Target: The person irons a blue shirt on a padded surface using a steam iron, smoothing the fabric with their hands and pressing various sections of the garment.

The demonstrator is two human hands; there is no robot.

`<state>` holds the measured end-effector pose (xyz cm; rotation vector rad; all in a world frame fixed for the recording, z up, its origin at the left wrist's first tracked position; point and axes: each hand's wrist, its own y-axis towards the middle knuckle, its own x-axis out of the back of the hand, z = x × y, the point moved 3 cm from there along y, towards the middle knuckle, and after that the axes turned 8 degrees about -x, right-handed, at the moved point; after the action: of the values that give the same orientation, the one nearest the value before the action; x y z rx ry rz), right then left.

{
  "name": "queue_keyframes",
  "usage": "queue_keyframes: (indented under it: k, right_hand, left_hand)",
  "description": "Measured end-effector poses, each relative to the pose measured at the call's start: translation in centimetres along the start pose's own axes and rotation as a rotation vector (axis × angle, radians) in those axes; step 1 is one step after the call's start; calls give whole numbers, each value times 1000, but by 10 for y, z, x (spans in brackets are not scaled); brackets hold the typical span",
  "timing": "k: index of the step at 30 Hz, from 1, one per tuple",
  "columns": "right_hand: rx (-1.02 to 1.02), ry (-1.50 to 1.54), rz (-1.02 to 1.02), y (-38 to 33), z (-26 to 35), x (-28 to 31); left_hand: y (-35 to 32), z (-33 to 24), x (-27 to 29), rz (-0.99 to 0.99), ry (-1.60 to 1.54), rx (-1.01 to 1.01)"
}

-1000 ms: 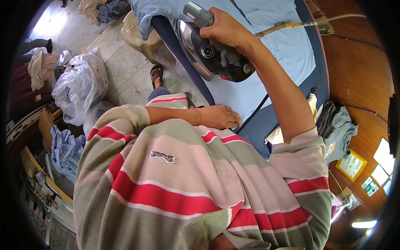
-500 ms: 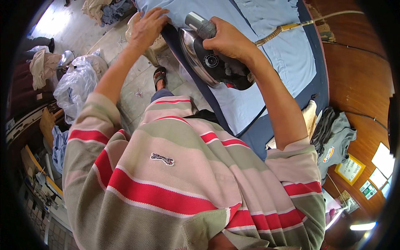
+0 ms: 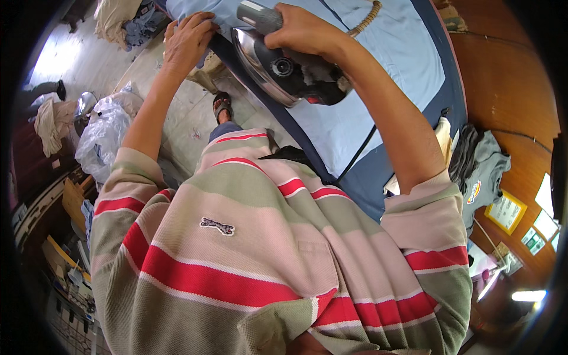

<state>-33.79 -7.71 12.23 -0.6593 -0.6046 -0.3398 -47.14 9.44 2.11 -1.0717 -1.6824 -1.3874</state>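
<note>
My right hand (image 3: pixel 305 32) is closed round the grey handle of a black and silver clothes iron (image 3: pixel 296 68). The iron lies over a light blue cloth (image 3: pixel 346 127), near the left edge of a dark blue padded ironing table (image 3: pixel 367 189). At the far left corner of that table, my left hand (image 3: pixel 188 44) has its fingers bent over the edge of the light blue cloth; their tips are partly hidden. A coiled tan cord sleeve (image 3: pixel 365 19) runs from behind the iron toward the far side. A thin black cord (image 3: pixel 359 154) crosses the cloth nearer me.
A beige plastic stool (image 3: pixel 206 74) stands below the table's left edge. Left on the floor are a clear plastic bag (image 3: pixel 106 133) and piled clothes (image 3: pixel 54 124). Dark grey garments (image 3: pixel 488 168) hang at right by a wooden panel (image 3: pixel 503 89).
My right hand and the iron have shifted up and left in the picture. My left hand has moved left, its fingers now more bent. The whole view has also shifted slightly.
</note>
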Motion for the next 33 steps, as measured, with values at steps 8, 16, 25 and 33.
queue_keyframes:
  k: [8,16,25,33]
  right_hand:
    - [-96,62,24,-75,-35,4]
    - [-89,-7,-75,-80,-36,2]
    - [-333,173,-162,-129,-114,48]
    - [-643,647,-522,-226,-174,21]
  left_hand:
    - [-1,-1,-10,-37,3,87]
    - [-5,-27,-5,-280,41,203]
    - [15,-151,-13,-4,-353,-81]
    - [7,-152,-46,248,132,-16]
